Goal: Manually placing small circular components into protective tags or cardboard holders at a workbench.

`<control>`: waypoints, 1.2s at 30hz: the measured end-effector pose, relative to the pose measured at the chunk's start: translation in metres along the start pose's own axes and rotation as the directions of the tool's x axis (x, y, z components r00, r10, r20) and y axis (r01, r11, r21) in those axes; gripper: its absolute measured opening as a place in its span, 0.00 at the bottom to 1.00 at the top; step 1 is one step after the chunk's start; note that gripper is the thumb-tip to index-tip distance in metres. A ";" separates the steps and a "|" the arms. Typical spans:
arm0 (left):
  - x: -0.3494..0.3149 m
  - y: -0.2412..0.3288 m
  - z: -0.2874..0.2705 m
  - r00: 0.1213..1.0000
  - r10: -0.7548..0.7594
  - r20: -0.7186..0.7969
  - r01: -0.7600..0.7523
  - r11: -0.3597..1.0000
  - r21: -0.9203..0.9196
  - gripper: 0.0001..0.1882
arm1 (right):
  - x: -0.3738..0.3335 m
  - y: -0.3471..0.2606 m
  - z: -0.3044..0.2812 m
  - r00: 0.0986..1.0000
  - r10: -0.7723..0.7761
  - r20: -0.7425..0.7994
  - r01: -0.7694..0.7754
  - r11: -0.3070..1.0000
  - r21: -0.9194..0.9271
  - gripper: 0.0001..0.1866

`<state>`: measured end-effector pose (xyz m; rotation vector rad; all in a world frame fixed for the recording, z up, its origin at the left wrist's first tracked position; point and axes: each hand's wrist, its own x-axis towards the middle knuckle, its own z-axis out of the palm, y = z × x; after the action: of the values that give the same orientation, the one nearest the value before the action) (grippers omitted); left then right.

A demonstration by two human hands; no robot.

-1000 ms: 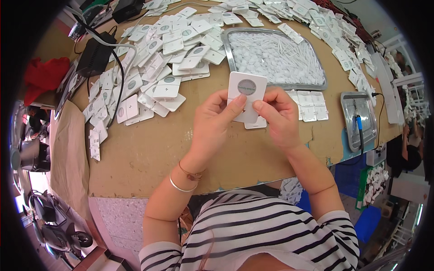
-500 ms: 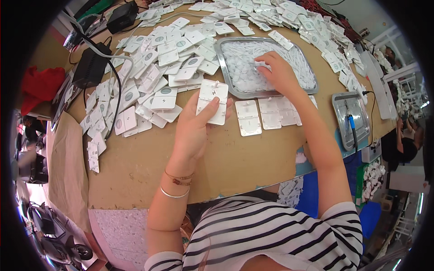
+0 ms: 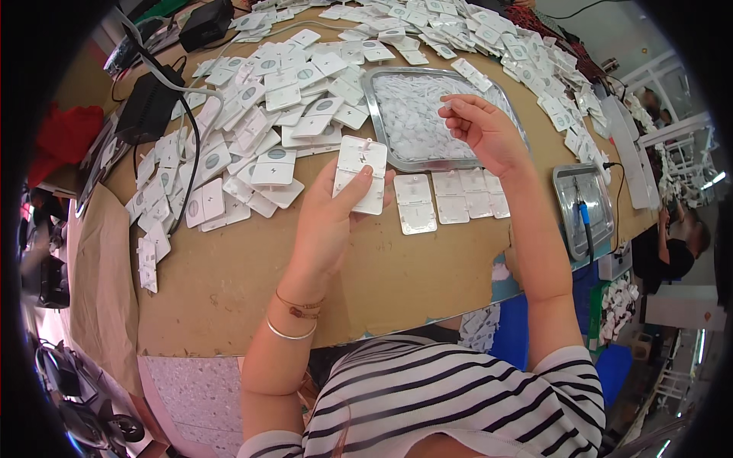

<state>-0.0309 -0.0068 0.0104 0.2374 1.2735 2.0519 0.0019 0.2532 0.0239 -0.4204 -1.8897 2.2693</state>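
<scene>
My left hand [image 3: 324, 214] is closed around a white plastic panel [image 3: 361, 172] with a small dark mark on its face. The thumb lies across the front, and the fingertips show past its right edge. To the right, my right hand [image 3: 489, 133] hovers above a metal tray [image 3: 405, 166] heaped with small clear-white plastic parts [image 3: 420, 114]. Thumb and fingers are drawn together; whatever is between them is too small to make out. Several similar white panels [image 3: 414, 203] lie in a row on the table just in front of the tray.
A large pile of white panels [image 3: 279, 99] covers the table's left and far side, and more [image 3: 561, 95] run down the right. Black power boxes [image 3: 151, 107] and cables stand at the left. At the right, a smaller metal tray [image 3: 573, 179] holds a blue-handled soldering iron [image 3: 585, 213].
My right hand has lifted from among the parts in the tray and drawn its fingers together. My left hand keeps hold of the panel. The view has shifted slightly.
</scene>
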 end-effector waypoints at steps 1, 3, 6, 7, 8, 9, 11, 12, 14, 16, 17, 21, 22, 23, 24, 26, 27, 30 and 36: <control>0.000 0.000 0.001 1.000 -0.008 0.001 0.008 1.000 0.022 0.17 | -0.006 -0.002 0.003 1.000 0.001 -0.002 -0.001 1.000 0.001 0.11; -0.001 0.000 0.002 1.000 -0.021 0.016 0.021 1.000 0.017 0.17 | -0.017 -0.006 0.011 0.997 -0.070 0.045 0.068 0.997 0.039 0.12; 0.000 -0.004 0.003 0.999 -0.016 0.038 0.016 1.000 0.009 0.17 | -0.034 -0.010 0.025 0.995 -0.077 0.060 0.076 0.997 0.012 0.12; 0.001 -0.005 0.003 0.999 0.001 0.047 -0.002 1.000 0.004 0.17 | -0.040 -0.009 0.029 0.995 -0.074 0.065 0.073 0.997 0.016 0.12; 0.000 -0.006 0.004 0.999 0.000 0.040 0.000 1.000 0.006 0.17 | -0.046 -0.007 0.033 0.992 -0.112 0.065 0.116 0.992 -0.056 0.12; 0.000 -0.006 0.006 0.999 0.000 0.046 0.000 1.000 0.005 0.17 | -0.052 -0.006 0.038 0.986 -0.151 0.067 0.159 0.979 -0.129 0.13; 0.000 -0.007 0.006 0.999 -0.001 0.046 0.001 1.000 0.005 0.18 | -0.061 -0.003 0.048 0.987 -0.149 0.055 0.157 0.974 -0.165 0.10; 0.001 -0.009 0.004 0.997 -0.014 0.071 0.013 1.000 0.018 0.18 | -0.064 0.000 0.053 0.970 -0.238 0.052 0.242 0.927 -0.287 0.08; 0.000 -0.010 0.004 0.996 -0.029 0.089 0.026 0.999 0.031 0.18 | -0.068 0.006 0.061 0.915 -0.391 0.096 0.388 0.794 -0.467 0.05; -0.001 -0.010 0.006 0.995 -0.015 0.100 0.015 1.000 0.004 0.19 | -0.074 0.007 0.072 0.947 -0.313 0.076 0.315 0.851 -0.420 0.05; -0.001 -0.012 0.006 0.995 -0.016 0.093 0.015 1.000 0.002 0.19 | -0.076 0.008 0.075 0.970 -0.235 0.057 0.239 0.896 -0.373 0.06; 0.000 -0.014 0.007 0.997 0.013 0.079 -0.014 1.000 0.005 0.19 | -0.075 0.010 0.076 0.971 -0.223 0.081 0.236 0.875 -0.422 0.08; -0.001 -0.014 0.007 0.997 0.018 0.073 -0.020 1.000 0.016 0.19 | -0.076 0.011 0.079 0.985 -0.168 0.031 0.169 0.937 -0.305 0.07; -0.001 -0.015 0.006 0.997 0.018 0.068 -0.019 1.000 0.013 0.19 | -0.076 0.012 0.081 0.994 -0.104 -0.012 0.100 0.979 -0.179 0.07; -0.001 -0.017 0.005 0.998 0.031 0.049 -0.035 0.996 0.083 0.20 | -0.076 0.013 0.082 0.995 -0.100 -0.010 0.097 0.979 -0.180 0.07; -0.001 -0.019 0.005 0.999 0.042 0.027 -0.046 0.987 0.151 0.21 | -0.074 0.019 0.084 0.989 -0.139 -0.060 0.126 0.976 -0.179 0.05; -0.002 -0.019 0.006 0.997 0.061 0.039 -0.067 0.986 0.150 0.22 | -0.073 0.024 0.082 0.989 -0.136 -0.060 0.123 0.976 -0.181 0.05; -0.002 -0.020 0.010 0.993 0.093 0.075 -0.103 0.986 0.129 0.23 | -0.070 0.036 0.081 0.933 -0.361 -0.001 0.325 0.842 -0.431 0.03; -0.005 -0.018 0.012 0.986 0.110 0.122 -0.128 0.980 0.152 0.21 | -0.068 0.042 0.087 0.972 -0.184 -0.143 0.157 0.971 -0.181 0.06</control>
<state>-0.0129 0.0029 0.0022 0.5077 1.3824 2.0055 0.0414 0.1436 0.0051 -0.4284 -1.9603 1.9166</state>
